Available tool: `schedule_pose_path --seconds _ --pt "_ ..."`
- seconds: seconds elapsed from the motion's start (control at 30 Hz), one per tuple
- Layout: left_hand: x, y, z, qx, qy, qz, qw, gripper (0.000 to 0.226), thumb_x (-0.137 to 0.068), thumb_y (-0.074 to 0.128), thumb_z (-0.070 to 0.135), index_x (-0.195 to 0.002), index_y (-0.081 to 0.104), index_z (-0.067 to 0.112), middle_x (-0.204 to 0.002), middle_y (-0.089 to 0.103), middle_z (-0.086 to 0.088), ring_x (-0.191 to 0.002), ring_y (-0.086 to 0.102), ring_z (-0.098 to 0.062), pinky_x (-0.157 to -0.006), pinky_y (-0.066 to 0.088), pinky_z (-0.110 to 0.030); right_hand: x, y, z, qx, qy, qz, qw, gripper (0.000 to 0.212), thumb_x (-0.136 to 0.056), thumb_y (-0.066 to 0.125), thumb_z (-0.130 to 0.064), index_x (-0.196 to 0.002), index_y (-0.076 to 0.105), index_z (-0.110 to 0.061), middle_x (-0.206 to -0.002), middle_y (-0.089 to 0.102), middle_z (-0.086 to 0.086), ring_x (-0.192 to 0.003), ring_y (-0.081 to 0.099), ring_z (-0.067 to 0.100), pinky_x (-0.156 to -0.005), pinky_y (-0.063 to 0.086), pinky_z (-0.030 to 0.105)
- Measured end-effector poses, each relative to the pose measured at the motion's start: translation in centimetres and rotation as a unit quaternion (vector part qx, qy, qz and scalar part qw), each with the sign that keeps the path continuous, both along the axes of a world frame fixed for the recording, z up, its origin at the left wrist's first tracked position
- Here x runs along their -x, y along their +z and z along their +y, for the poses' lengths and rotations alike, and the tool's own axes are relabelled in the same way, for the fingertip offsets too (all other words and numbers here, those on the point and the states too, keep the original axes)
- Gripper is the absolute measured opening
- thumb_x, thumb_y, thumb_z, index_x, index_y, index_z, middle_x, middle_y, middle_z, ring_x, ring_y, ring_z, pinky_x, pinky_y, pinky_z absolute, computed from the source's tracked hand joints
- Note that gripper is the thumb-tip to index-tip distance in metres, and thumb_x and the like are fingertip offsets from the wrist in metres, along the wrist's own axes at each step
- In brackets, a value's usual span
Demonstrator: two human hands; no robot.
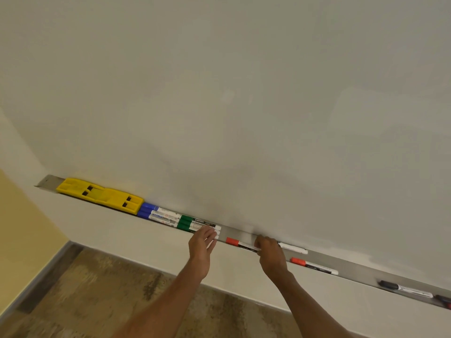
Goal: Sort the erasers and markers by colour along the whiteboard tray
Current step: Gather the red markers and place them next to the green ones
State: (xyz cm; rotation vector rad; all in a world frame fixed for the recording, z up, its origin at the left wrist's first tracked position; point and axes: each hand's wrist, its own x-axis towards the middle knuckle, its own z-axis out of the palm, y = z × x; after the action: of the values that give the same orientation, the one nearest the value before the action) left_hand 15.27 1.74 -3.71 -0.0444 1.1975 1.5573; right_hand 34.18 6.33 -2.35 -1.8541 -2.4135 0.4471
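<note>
While the left hand (201, 242) is resting with loosely spread fingers against the white ends of the green markers (195, 224), holding nothing, the right hand (269, 250) is closing its fingertips on the barrel of a red marker (238, 243) lying in the tray (361, 270). At ten o'clock from it, blue markers (156, 213) and yellow erasers (100, 195) are sitting grouped. Another red marker (313, 265) is waiting at four o'clock. Light, stiff and smooth, it is probably best pinched mid-barrel.

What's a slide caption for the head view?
Left hand steadies green markers; right hand grips a red marker on the tray.
</note>
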Motion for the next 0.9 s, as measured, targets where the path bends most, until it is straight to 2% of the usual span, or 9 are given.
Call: schedule_pose_path --seconds 0.07,0.17,0.27,0.37,0.5,0.6,0.77,0.8,0.9 --pt "-0.5 -0.1 -0.1 -0.01 0.009 -0.024 1.0 0.029 -0.098 0.047 0.022 -0.116 0.057 0.002 -0.118 0.062 -0.016 -0.11 0.059 -0.027 -0.098 0.045 -0.037 -0.3 0.2 0.0 0.005 0.006 0.04 0.999 0.03 -0.078 0.047 0.011 -0.098 0.056 -0.01 -0.099 0.063 0.01 -0.095 0.056 0.029 -0.078 0.046 0.037" --pt "-1.8 -0.1 -0.1 -0.029 0.013 -0.052 0.998 0.04 -0.098 0.046 0.032 -0.124 0.052 0.003 -0.12 0.06 -0.013 -0.111 0.057 -0.025 -0.099 0.043 -0.036 -0.5 1.0 -0.1 0.029 -0.005 0.174 0.984 0.024 -0.079 0.055 0.008 -0.083 0.053 -0.015 -0.082 0.06 0.004 -0.079 0.055 0.023 -0.068 0.042 0.031" --pt "-4.0 0.1 0.2 -0.043 -0.021 -0.048 0.998 0.033 -0.094 0.055 0.032 -0.119 0.057 0.011 -0.119 0.062 -0.01 -0.115 0.057 -0.023 -0.102 0.041 -0.035 -0.6 1.8 -0.6 0.082 0.003 0.266 0.96 0.025 -0.079 0.065 0.004 -0.08 0.057 -0.02 -0.078 0.058 -0.005 -0.072 0.052 0.006 -0.057 0.04 0.007" --pt "-6.5 0.3 0.6 -0.057 -0.054 -0.052 0.996 0.029 -0.091 0.059 0.027 -0.116 0.061 0.012 -0.117 0.065 -0.01 -0.121 0.056 -0.025 -0.104 0.041 -0.039 -1.0 2.0 -0.8 0.113 0.034 0.268 0.956 0.017 -0.078 0.069 -0.001 -0.086 0.065 -0.015 -0.082 0.062 -0.007 -0.075 0.054 0.001 -0.062 0.039 0.006" --pt "-9.5 0.7 1.2 -0.084 -0.037 -0.112 0.989 0.034 -0.097 0.048 0.017 -0.128 0.05 0.001 -0.136 0.053 -0.018 -0.127 0.051 -0.028 -0.106 0.04 -0.042 -2.9 2.3 -0.9 0.126 0.053 0.278 0.951 0.016 -0.076 0.073 -0.008 -0.091 0.068 -0.012 -0.085 0.066 -0.007 -0.081 0.059 0.007 -0.068 0.041 0.01" --pt "-11.1 0.9 1.2 -0.098 -0.026 -0.138 0.985 0.036 -0.097 0.047 0.012 -0.132 0.046 0.002 -0.141 0.048 -0.018 -0.123 0.051 -0.026 -0.112 0.034 -0.041 -5.3 2.7 -0.8 0.139 0.028 0.29 0.946 0.017 -0.077 0.074 -0.01 -0.094 0.07 -0.012 -0.09 0.07 -0.001 -0.08 0.06 0.006 -0.065 0.044 0.011" --pt "-13.6 0.9 1.1 -0.099 -0.015 -0.159 0.982 0.035 -0.095 0.047 0.006 -0.13 0.046 0.0 -0.141 0.047 -0.021 -0.131 0.046 -0.031 -0.105 0.038 -0.037 -10.9 3.0 0.4 0.074 -0.041 0.272 0.959 0.012 -0.081 0.07 -0.005 -0.093 0.07 -0.005 -0.091 0.072 0.01 -0.072 0.059 0.006 -0.055 0.04 0.001" --pt "-14.0 0.9 1.0 -0.096 -0.015 -0.157 0.983 0.035 -0.095 0.046 0.005 -0.13 0.047 0.0 -0.141 0.047 -0.021 -0.131 0.046 -0.031 -0.105 0.038 -0.036 -12.1 3.0 0.6 0.063 -0.057 0.261 0.962 0.01 -0.082 0.068 -0.004 -0.092 0.07 -0.005 -0.092 0.072 0.012 -0.073 0.061 0.009 -0.059 0.042 0.003" --pt "-15.2 1.0 1.0 -0.093 -0.017 -0.156 0.983 0.035 -0.095 0.045 0.003 -0.13 0.048 0.001 -0.14 0.049 -0.019 -0.131 0.046 -0.03 -0.106 0.038 -0.036 -15.2 2.6 1.4 0.047 -0.076 0.174 0.981 0.014 -0.086 0.062 -0.007 -0.098 0.068 -0.006 -0.101 0.069 0.013 -0.095 0.063 0.026 -0.08 0.05 0.028"
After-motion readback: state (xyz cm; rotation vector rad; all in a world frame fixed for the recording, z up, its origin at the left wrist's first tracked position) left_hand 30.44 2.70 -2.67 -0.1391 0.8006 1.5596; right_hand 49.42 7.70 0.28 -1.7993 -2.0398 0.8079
